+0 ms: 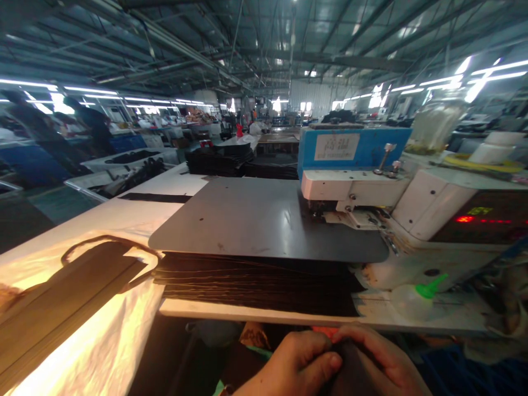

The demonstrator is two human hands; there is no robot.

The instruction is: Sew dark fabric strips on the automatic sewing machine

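My left hand [295, 366] and my right hand [381, 357] are close together at the bottom of the view, below the table's front edge. Both have their fingers closed on a dark piece of fabric [350, 371], which hangs down between them; its lower part is out of view. Beyond my hands, a stack of dark fabric pieces [256, 283] lies on the tabletop, under the flat metal plate [243, 220] of a sewing machine. The machine's blue and white head [355, 165] stands over the plate's right side.
A squeeze bottle with a green nozzle [429, 289] stands at the right. To the left, a brown strapped fabric piece [74, 297] lies on brightly lit white sheeting [119, 330]. More dark stacks [218, 159] sit behind the plate. People [86, 124] stand far left.
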